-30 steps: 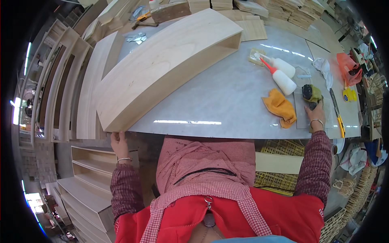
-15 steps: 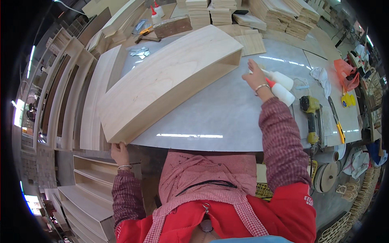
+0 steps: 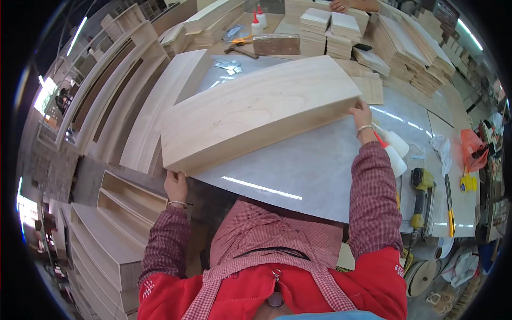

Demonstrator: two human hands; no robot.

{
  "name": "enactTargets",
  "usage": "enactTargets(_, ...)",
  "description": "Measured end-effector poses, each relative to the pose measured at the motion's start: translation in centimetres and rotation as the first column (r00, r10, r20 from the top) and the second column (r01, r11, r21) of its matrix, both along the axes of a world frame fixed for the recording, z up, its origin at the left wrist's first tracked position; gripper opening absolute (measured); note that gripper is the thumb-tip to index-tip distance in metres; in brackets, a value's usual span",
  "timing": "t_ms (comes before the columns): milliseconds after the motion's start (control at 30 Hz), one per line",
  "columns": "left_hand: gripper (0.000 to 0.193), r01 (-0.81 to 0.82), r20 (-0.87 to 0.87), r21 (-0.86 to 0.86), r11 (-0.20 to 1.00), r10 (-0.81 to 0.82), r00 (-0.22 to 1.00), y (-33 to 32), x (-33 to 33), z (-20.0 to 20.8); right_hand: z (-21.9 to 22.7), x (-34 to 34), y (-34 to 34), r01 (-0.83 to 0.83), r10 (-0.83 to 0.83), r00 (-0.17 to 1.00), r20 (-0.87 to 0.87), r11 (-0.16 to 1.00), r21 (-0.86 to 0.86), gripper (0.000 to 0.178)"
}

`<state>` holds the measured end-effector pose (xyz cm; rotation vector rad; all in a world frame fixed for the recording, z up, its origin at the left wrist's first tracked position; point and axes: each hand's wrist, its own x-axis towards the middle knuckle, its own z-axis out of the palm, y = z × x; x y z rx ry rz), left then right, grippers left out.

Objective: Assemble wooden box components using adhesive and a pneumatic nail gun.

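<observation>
A long, pale wooden box (image 3: pixel 261 101) lies across the glossy grey tabletop (image 3: pixel 288 165), its near left corner at the table's front edge. My left hand (image 3: pixel 175 188) grips that corner, fingers curled under its lower edge. At the far right end, my right hand (image 3: pixel 361 114) has its fingers closed on the box's edge. Just right of this hand lie two white squeeze bottles, one with a red tip (image 3: pixel 393 159) and another (image 3: pixel 396 143) behind it.
A yellow-and-black power tool (image 3: pixel 421 181), a utility knife (image 3: pixel 450 208) and a red plastic bag (image 3: pixel 473 149) lie to the right. Behind the box are a hammer (image 3: pixel 241 51), a brown block (image 3: pixel 276 45) and stacked boards (image 3: pixel 341 40). Another person's hand (image 3: pixel 340 5) shows at the far edge.
My right hand has gone from open above the table to closed on the box's right end. The box has turned somewhat, its right end now nearer me; the view has shifted too.
</observation>
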<state>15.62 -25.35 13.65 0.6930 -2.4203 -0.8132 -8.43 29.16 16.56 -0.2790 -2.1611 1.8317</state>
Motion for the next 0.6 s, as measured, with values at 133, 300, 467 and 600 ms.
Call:
enactTargets(133,0.031,-0.055,0.029,0.052,0.997,0.054,0.998,-0.8,0.6,-0.4,-0.1,6.4,1.7,0.092,-0.111,0.99,0.091,0.977,0.193,0.05)
enactTargets(300,0.034,-0.168,0.07,0.091,0.982,0.162,0.984,-2.7,2.0,0.5,4.2,23.2,-1.7,0.059,-0.087,0.991,0.102,0.967,0.246,0.041)
enactTargets(467,0.036,-0.089,-0.018,0.154,0.984,0.093,0.995,-3.1,-0.4,0.1,5.9,35.9,-3.4,0.097,-0.097,0.995,-0.003,0.991,0.086,0.048)
enactTargets(600,0.04,0.086,-0.026,0.124,0.989,-0.083,0.996,-4.3,-5.4,-0.6,6.9,42.9,-4.5,0.119,-0.123,0.979,0.16,0.992,0.035,0.047)
